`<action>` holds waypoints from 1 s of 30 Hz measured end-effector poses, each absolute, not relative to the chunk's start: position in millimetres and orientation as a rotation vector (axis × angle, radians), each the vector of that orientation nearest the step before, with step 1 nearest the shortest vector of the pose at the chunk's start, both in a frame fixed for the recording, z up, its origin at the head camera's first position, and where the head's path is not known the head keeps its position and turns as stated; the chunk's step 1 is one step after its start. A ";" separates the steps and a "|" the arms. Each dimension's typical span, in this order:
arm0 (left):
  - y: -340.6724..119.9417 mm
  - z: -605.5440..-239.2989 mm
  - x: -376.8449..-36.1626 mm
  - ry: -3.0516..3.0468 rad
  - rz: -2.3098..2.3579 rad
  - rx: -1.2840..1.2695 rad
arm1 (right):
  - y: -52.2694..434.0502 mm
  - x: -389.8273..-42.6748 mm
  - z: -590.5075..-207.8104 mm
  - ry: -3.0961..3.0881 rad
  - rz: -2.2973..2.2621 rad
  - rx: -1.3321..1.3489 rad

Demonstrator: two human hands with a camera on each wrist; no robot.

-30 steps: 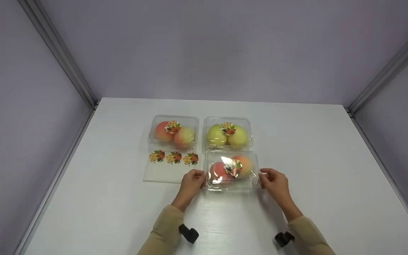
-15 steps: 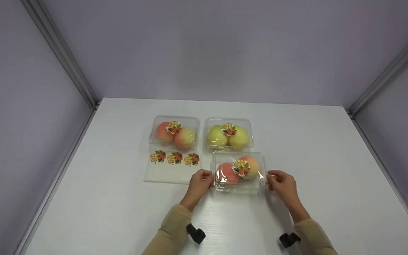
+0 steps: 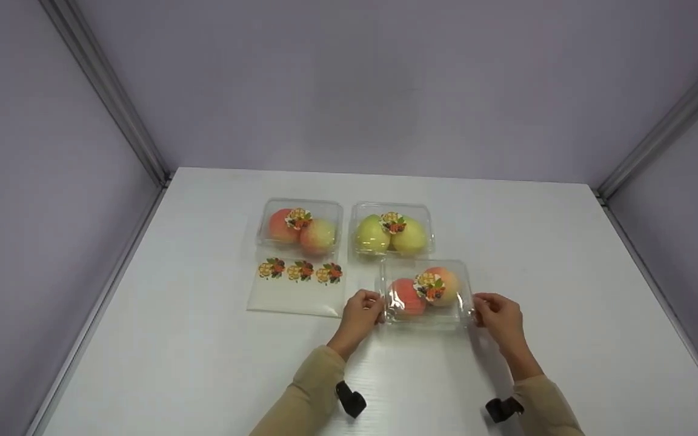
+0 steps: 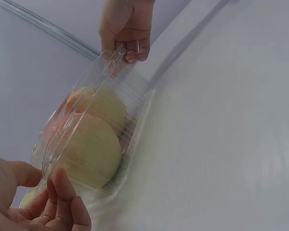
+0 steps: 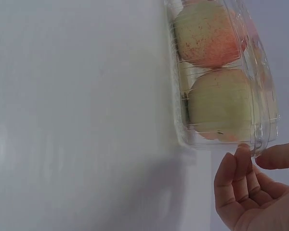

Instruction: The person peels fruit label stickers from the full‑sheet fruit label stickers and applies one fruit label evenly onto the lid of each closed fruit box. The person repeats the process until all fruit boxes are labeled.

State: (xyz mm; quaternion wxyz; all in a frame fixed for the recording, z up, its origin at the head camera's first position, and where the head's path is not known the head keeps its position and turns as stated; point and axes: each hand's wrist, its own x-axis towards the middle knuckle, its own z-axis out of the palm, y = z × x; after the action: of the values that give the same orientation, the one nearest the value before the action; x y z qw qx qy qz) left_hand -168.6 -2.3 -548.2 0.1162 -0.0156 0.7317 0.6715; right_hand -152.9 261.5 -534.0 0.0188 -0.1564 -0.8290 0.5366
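Clear plastic box (image 3: pixel 426 295) up front, two peaches (image 3: pixel 425 289) inside blushing red-orange over pale yellow, an orange-and-yellow flower sticker (image 3: pixel 429 284) on the lid. Behind it, yellow-green pears (image 3: pixel 391 236) in one clear box, pink-and-yellow peaches (image 3: pixel 301 230) in the other, same floral stickers. Three more of those stickers on a see-through sheet (image 3: pixel 296 284). White table (image 3: pixel 203 363), lilac-grey walls (image 3: pixel 349 85), beige sleeves (image 3: pixel 303 393).

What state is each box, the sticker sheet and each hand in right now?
near clear box: lid closed, sticker on top, two peaches inside, held at both ends.
far left box: closed, stickered, on table.
far right box: closed, stickered, on table.
sticker sheet: flat, three stickers on it.
left hand: pinches box rim.
right hand: pinches box rim.
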 end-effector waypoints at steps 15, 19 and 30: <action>30.4 -548.8 -172.8 2.283 1.895 0.018 | 284.5 -152.8 -528.1 -2.589 1.600 -0.576; 37.4 -548.6 -171.9 2.316 1.866 0.032 | 291.2 -152.3 -527.9 -2.599 1.593 -0.603; 54.0 -547.9 -170.9 2.333 1.847 0.124 | 308.1 -152.5 -527.9 -2.565 1.592 -0.663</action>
State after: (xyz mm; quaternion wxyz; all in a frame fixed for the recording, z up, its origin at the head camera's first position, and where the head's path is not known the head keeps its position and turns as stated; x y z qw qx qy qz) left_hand -170.9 54.0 -547.9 0.0817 0.0414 0.7809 0.6180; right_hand -152.5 308.1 -527.9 0.0253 -0.2144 -0.8297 0.5148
